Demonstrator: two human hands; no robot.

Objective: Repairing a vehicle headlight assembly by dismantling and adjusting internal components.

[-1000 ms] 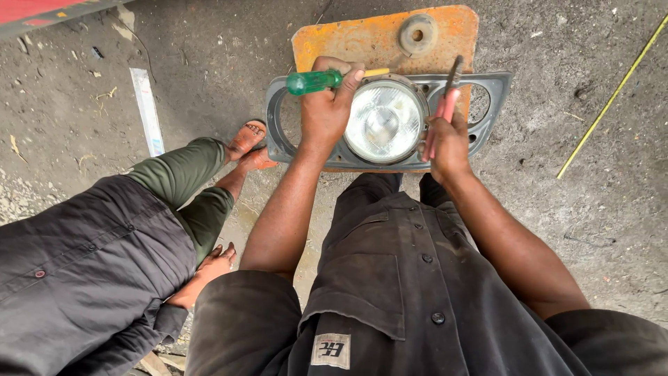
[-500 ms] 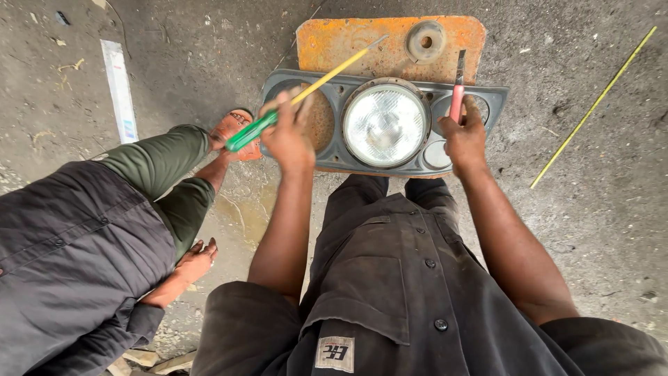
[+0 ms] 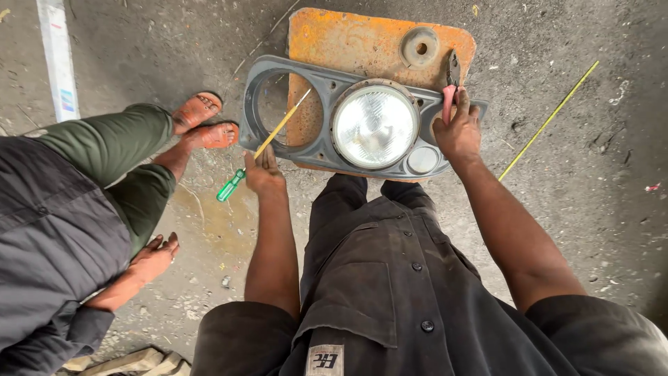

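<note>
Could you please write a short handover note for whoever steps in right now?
Left hand: closed on a green-handled screwdriver, its shaft lying across the empty round opening of the grey headlight bezel.
Right hand: closed on red-handled pliers at the bezel's right end.
The bezel lies on a rusty orange metal plate on the concrete floor. One round headlamp sits in the right opening, with a small round lamp beside it.
Done: one headlamp in place. Left: the left opening holds no lamp.
A person in green trousers crouches at the left.
</note>
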